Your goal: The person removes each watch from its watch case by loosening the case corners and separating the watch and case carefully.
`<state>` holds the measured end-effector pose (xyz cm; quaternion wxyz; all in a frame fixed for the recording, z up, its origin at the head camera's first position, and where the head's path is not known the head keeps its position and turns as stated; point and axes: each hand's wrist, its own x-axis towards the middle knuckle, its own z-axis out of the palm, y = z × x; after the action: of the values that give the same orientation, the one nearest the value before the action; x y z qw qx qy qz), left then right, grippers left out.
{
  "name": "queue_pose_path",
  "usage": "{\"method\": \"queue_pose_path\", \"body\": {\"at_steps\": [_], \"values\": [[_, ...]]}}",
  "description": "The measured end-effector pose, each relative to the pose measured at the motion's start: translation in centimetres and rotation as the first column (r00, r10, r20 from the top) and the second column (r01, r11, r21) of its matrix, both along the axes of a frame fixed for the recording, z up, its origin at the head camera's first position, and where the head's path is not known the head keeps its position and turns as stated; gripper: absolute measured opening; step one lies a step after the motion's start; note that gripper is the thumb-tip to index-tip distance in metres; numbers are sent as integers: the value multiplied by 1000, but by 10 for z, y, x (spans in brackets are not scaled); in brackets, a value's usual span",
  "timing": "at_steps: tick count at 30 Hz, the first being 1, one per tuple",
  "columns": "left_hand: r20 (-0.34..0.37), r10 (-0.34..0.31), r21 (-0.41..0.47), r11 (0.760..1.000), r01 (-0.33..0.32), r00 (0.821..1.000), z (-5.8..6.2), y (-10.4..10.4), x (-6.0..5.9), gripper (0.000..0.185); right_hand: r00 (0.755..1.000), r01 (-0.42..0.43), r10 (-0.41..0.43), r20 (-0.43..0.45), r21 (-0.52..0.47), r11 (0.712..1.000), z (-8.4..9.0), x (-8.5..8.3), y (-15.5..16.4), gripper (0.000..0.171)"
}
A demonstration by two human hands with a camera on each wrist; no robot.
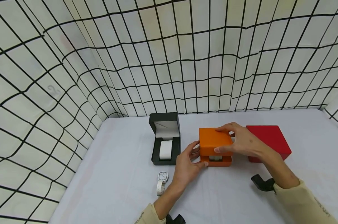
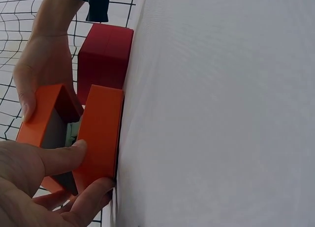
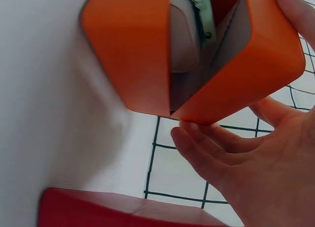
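An orange hinged box stands mid-table with its lid (image 1: 215,140) tilted a little above its base (image 1: 216,161). My left hand (image 1: 195,155) pinches the base at its left end, thumb (image 2: 54,158) at the gap, fingers underneath. My right hand (image 1: 236,140) grips the lid from the right, thumb on the front edge and fingers over the top. In the right wrist view the gap between base (image 3: 130,54) and lid (image 3: 256,69) shows a grey cushion with a pale green strap (image 3: 204,15).
A red box (image 1: 268,141) sits shut just right of the orange one. Left of it stands an open black box (image 1: 165,140) with a white cushion. A white watch (image 1: 161,182) lies on the white table (image 1: 115,174) near my left wrist. Grid-patterned walls surround the table.
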<state>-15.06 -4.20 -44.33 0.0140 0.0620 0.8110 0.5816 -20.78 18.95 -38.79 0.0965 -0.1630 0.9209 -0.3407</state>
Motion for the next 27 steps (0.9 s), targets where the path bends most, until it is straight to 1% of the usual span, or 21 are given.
{"method": "queue_pose_path", "body": {"at_steps": [6, 11, 16, 19, 27], "values": [[17, 1, -6, 1000, -1, 1000, 0, 1, 0, 66, 1000, -17, 16, 18, 27, 1000, 4, -7, 1, 76], [11, 3, -42, 999, -3, 1000, -2, 0, 0, 60, 998, -34, 32, 60, 32, 999, 7, -16, 1, 73], [3, 14, -78, 997, -13, 1000, -1, 0, 1, 58, 995, -52, 49, 88, 27, 998, 11, -23, 2, 72], [8, 13, -96, 995, -12, 1000, -1, 0, 1, 60, 994, -51, 47, 97, 34, 998, 11, -23, 2, 73], [14, -19, -142, 990, 21, 1000, 3, -2, -2, 59, 993, -42, 39, 111, 25, 999, 11, -22, 3, 74]]}}
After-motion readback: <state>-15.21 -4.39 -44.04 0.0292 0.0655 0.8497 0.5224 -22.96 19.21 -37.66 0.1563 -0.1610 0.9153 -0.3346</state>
